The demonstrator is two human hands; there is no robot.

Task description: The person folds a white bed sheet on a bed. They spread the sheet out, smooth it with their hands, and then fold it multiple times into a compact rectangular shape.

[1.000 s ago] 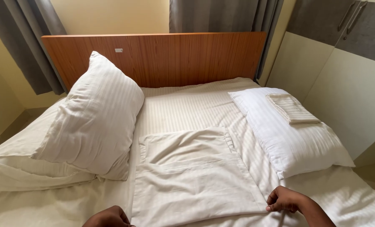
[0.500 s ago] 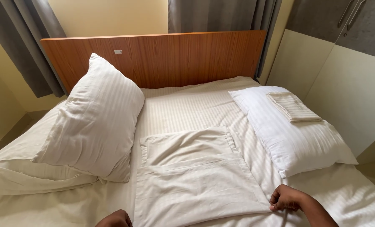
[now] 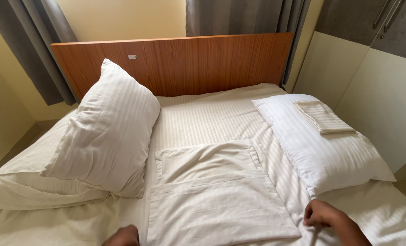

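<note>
white striped pillowcase, brown wooden headboard

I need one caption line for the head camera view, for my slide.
Two hands, left hand and right hand, rest at the near corners of a flat white pillowcase on a bed with two pillows.

**Two hands low at the frame's edge**

The right hand reaches forward on its forearm, fingers curled under, knuckles up. Only the top of the left hand shows; its grip cannot be told.
</note>
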